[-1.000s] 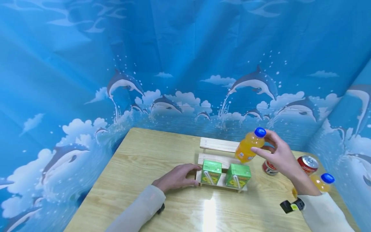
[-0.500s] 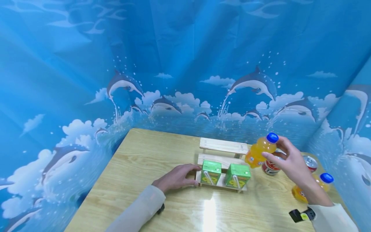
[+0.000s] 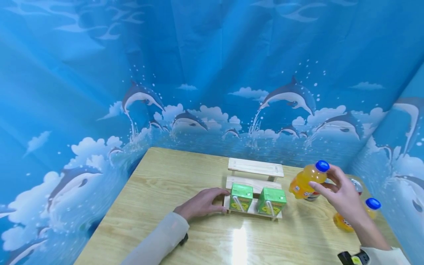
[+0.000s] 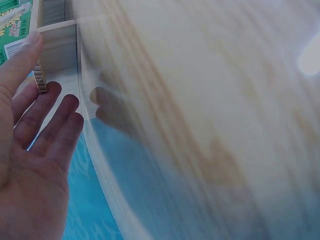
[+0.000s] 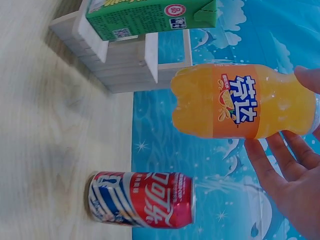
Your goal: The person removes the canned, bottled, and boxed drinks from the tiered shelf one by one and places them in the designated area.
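Pinching orange plastic bottle (image 3: pixel 304 179) with right hand (image 3: pixel 344 195), stepped wooden rack (image 3: pixel 254 167) with left hand (image 3: pixel 202 202); mostly hiding red metal can (image 5: pixel 142 200) lower right in head, not right-wrist, view.

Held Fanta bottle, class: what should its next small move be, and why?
Probably lower the Fanta bottle toward the table, clear of the Coca-Cola can: the right hand holds it raised and has carried it away from the three-tier wooden rack.

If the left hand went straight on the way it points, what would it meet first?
Probably the rack, whose end is right by the left hand; whether they touch is unclear. The nearer green box on it looks next in line.
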Available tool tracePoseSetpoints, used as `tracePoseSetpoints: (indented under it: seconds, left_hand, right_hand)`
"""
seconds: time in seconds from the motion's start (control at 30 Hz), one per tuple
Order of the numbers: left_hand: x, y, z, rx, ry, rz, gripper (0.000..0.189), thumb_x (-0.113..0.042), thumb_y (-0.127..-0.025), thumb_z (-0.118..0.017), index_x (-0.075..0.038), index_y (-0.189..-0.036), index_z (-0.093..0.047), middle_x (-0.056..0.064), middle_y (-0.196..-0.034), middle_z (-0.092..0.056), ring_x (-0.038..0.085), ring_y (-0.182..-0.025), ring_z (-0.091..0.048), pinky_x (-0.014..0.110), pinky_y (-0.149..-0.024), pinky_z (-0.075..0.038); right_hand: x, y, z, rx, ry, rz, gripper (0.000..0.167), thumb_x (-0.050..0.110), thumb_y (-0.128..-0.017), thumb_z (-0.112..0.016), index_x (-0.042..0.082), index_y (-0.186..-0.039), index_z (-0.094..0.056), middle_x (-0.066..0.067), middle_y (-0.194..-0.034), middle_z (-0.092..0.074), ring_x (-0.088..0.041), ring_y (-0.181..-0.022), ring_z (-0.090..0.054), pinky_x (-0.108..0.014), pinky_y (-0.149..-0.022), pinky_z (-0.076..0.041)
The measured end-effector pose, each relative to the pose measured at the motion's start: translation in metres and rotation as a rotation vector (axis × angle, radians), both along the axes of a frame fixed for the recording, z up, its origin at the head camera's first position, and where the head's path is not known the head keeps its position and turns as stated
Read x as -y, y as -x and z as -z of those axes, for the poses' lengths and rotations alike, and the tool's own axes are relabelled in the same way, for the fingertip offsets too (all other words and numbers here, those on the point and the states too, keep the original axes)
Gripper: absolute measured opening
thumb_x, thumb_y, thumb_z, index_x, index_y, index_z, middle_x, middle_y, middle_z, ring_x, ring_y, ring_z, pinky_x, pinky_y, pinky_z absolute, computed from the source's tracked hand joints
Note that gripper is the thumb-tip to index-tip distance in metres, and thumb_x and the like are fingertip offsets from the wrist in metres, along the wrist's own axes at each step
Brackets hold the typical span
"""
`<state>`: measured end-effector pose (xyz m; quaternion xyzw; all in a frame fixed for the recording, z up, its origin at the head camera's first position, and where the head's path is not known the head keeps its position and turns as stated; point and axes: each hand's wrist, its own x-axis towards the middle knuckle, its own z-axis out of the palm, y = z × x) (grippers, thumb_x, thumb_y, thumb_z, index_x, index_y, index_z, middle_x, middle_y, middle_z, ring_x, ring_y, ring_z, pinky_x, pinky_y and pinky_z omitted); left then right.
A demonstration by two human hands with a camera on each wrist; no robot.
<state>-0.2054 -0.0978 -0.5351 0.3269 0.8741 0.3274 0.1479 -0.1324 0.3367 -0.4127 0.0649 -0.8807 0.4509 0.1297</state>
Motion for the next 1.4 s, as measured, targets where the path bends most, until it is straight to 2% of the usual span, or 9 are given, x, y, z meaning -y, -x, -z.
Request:
tracePoseSetpoints:
  seconds: [0.27,0.53,0.67,0.77,0.87,1.03,1.13,1.27,1.4]
  left_hand:
    - [0.000,-0.001,-0.001,0.014,-0.001,-0.007,0.070,-0.052,-0.099,-0.076,-0.026,-0.160,-0.054,-0.009,-0.162,-0.056,0.015,-0.151,-0.053,0.041,-0.129,-0.045]
    - [0.000,-0.001,0.000,0.004,0.000,-0.005,0.070,-0.052,-0.099,-0.076,-0.025,-0.159,-0.055,-0.009,-0.162,-0.057,0.015,-0.151,-0.053,0.041,-0.129,-0.045]
    - [0.000,-0.002,0.002,-0.008,0.004,-0.003,0.070,-0.053,-0.099,-0.076,-0.026,-0.159,-0.054,-0.009,-0.162,-0.057,0.016,-0.152,-0.052,0.042,-0.130,-0.044]
    - [0.000,-0.001,0.002,-0.013,0.007,-0.003,0.070,-0.054,-0.098,-0.076,-0.026,-0.159,-0.054,-0.009,-0.162,-0.056,0.016,-0.152,-0.052,0.042,-0.130,-0.044]
    - [0.000,-0.002,0.002,-0.007,0.007,-0.006,0.070,-0.053,-0.098,-0.076,-0.026,-0.159,-0.054,-0.009,-0.162,-0.056,0.016,-0.153,-0.051,0.042,-0.130,-0.043]
    - [-0.001,-0.002,0.001,-0.004,0.009,-0.011,0.070,-0.052,-0.099,-0.077,-0.027,-0.160,-0.054,-0.009,-0.162,-0.056,0.016,-0.153,-0.051,0.042,-0.131,-0.043]
    - [-0.001,-0.001,0.001,-0.001,0.010,-0.012,0.070,-0.052,-0.099,-0.076,-0.027,-0.160,-0.054,-0.010,-0.162,-0.056,0.016,-0.153,-0.051,0.042,-0.130,-0.043]
    - [-0.001,0.000,0.000,0.003,0.011,-0.009,0.070,-0.053,-0.099,-0.076,-0.026,-0.160,-0.054,-0.009,-0.162,-0.056,0.016,-0.153,-0.051,0.043,-0.130,-0.043]
    - [-0.001,0.000,0.000,-0.001,0.013,-0.010,0.071,-0.053,-0.098,-0.076,-0.026,-0.159,-0.055,-0.008,-0.162,-0.057,0.016,-0.152,-0.052,0.043,-0.130,-0.043]
  right_hand:
    - [-0.008,-0.008,0.013,-0.009,-0.009,0.026,0.061,0.010,-0.104,-0.075,0.002,-0.157,-0.046,0.028,-0.130,-0.056,0.012,-0.112,-0.059,-0.002,-0.085,-0.055]
    - [-0.011,-0.015,0.029,0.054,0.001,0.083,0.060,0.016,-0.105,-0.076,0.002,-0.154,-0.046,0.031,-0.127,-0.055,0.020,-0.108,-0.057,-0.003,-0.082,-0.056]
    - [-0.012,-0.019,0.036,0.096,-0.026,0.130,0.066,0.023,-0.105,-0.076,-0.001,-0.156,-0.043,-0.001,-0.142,-0.064,0.025,-0.105,-0.052,-0.001,-0.080,-0.054]
    - [-0.012,-0.022,0.040,0.127,-0.021,0.149,0.069,0.025,-0.106,-0.075,-0.005,-0.158,-0.040,-0.033,-0.153,-0.054,0.027,-0.103,-0.050,-0.001,-0.078,-0.055]
    - [-0.014,-0.024,0.043,0.147,-0.016,0.174,0.072,0.026,-0.106,-0.074,-0.006,-0.160,-0.037,-0.040,-0.154,-0.050,0.026,-0.099,-0.049,-0.003,-0.075,-0.055]
    - [-0.017,-0.027,0.049,0.125,-0.018,0.218,0.073,0.025,-0.105,-0.076,-0.005,-0.160,-0.038,-0.027,-0.148,-0.058,0.025,-0.098,-0.052,-0.002,-0.075,-0.054]
    - [-0.019,-0.029,0.054,0.105,-0.003,0.238,0.071,0.024,-0.104,-0.078,-0.006,-0.158,-0.040,-0.002,-0.137,-0.061,0.025,-0.102,-0.050,0.001,-0.079,-0.052]
    - [-0.021,-0.031,0.060,0.089,0.017,0.247,0.069,0.022,-0.104,-0.078,-0.007,-0.155,-0.042,0.026,-0.127,-0.051,0.024,-0.105,-0.048,0.004,-0.083,-0.050]
    - [-0.023,-0.033,0.064,0.074,0.038,0.245,0.062,0.020,-0.105,-0.077,-0.001,-0.154,-0.046,0.036,-0.122,-0.049,0.023,-0.105,-0.050,0.003,-0.083,-0.051]
